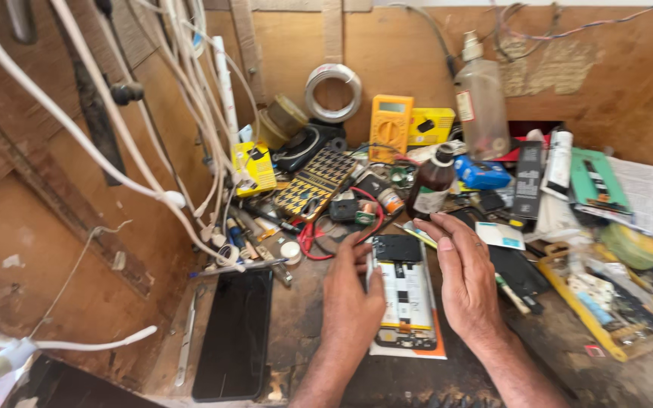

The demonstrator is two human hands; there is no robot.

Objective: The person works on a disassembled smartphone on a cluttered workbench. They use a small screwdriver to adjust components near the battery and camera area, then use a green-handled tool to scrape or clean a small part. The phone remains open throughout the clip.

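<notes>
An opened phone (404,291) with its back off lies flat on the workbench, inner parts and a black patch at its top showing. It rests on a white and orange card (432,349). My left hand (351,296) presses against the phone's left edge, fingers curled at its top corner. Along the right edge rests my right hand (464,281), fingers stretched forward and together. Whether either hand pinches a small tool is hidden.
A black phone screen (234,336) lies at the left. A brown bottle (431,183), a yellow multimeter (390,127), a clear spray bottle (482,106), wire coil (332,92) and boxes crowd the back. White cables (115,166) hang at left. A yellow parts tray (606,302) sits right.
</notes>
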